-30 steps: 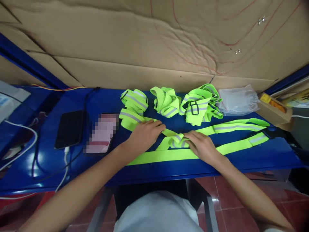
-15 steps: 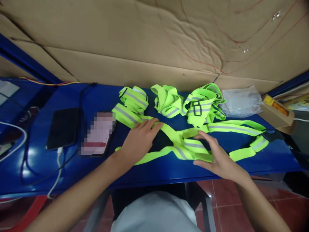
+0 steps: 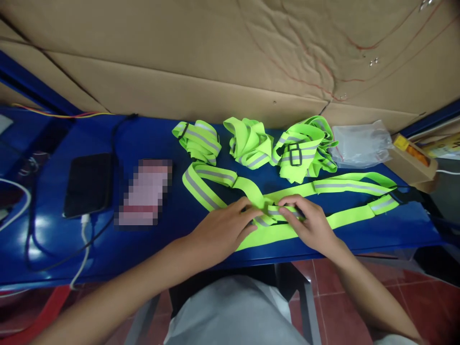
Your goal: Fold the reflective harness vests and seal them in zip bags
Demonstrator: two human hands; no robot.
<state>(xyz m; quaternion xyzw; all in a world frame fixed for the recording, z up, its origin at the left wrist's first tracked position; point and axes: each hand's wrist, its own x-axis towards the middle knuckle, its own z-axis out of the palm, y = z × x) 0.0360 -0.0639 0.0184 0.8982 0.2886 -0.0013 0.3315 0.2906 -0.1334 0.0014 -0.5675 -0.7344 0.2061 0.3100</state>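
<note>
A neon yellow-green strap with grey reflective stripes (image 3: pixel 204 190) lies in loops across the blue table. My left hand (image 3: pixel 230 227) has its fingers closed on the strap near the middle, where layers of it cross. Close beside it, my right hand (image 3: pixel 305 220) pinches a short striped section between thumb and fingers. Behind my hands sit a folded strap bundle (image 3: pixel 201 141), another bundle (image 3: pixel 249 143) and a larger bundle with a black buckle (image 3: pixel 309 148). The strap's right end reaches a dark clip (image 3: pixel 408 194).
A phone with a blurred screen (image 3: pixel 145 191) and a dark phone on a white cable (image 3: pixel 88 184) lie at left. Clear plastic bags (image 3: pixel 361 143) and an open cardboard box (image 3: pixel 413 160) stand at back right. Cardboard (image 3: pixel 179 52) lines the back of the table (image 3: pixel 201 249).
Both hands have come together over the strap's middle. My right hand has closed from a wide grasp to a pinch. The strap's left loop has changed shape, and the view has shifted slightly.
</note>
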